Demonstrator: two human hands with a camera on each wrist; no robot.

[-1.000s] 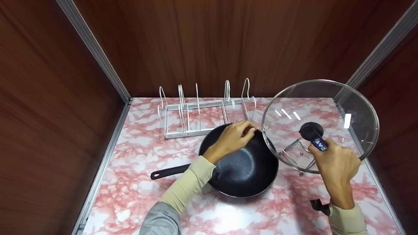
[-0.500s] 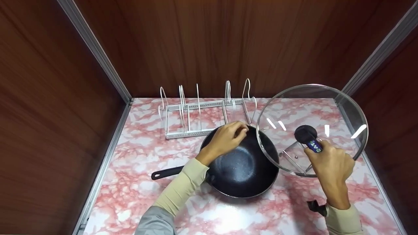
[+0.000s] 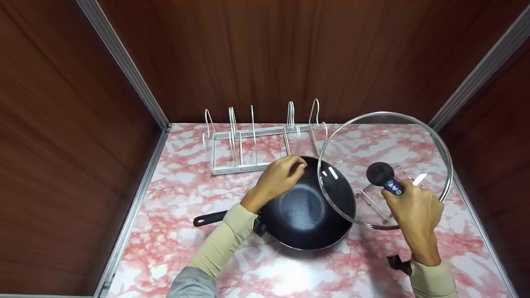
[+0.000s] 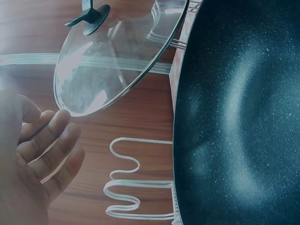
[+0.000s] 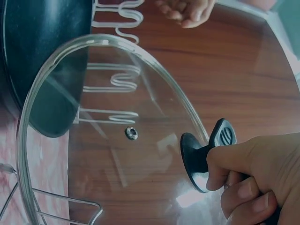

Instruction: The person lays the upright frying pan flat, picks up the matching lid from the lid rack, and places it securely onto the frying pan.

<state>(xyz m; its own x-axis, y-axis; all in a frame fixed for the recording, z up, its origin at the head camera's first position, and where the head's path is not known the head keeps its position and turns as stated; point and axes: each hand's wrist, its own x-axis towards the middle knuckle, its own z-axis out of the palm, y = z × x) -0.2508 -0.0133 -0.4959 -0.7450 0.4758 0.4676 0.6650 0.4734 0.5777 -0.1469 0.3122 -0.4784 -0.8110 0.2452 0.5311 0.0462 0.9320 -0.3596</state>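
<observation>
A black frying pan [image 3: 304, 209] rests on the table, its long handle [image 3: 210, 218] pointing left. Over its far left side hovers my left hand [image 3: 273, 180], fingers loosely bent and holding nothing. My right hand [image 3: 415, 207] grips the black handle [image 3: 379, 174] of a large clear glass lid [image 3: 356, 145]. This lid is held in the air, tilted, and its left edge overlaps the pan's right side in the head view. In the right wrist view, my thumb and fingers wrap the lid's handle [image 5: 194, 157]. A small vent [image 5: 131, 133] shows in the glass.
A white wire rack [image 3: 240, 169] with upright loops stands behind the pan. Through the lid, a small metal wire stand [image 3: 374, 206] shows on the table to the right. Brown wood-patterned walls [image 3: 265, 58] enclose the marbled pink and white table [image 3: 174, 182] at the back and sides.
The lid has moved left and slightly nearer in my right hand, so that it overlaps more of the pan. My left hand has drifted left over the pan. The pan stays put.
</observation>
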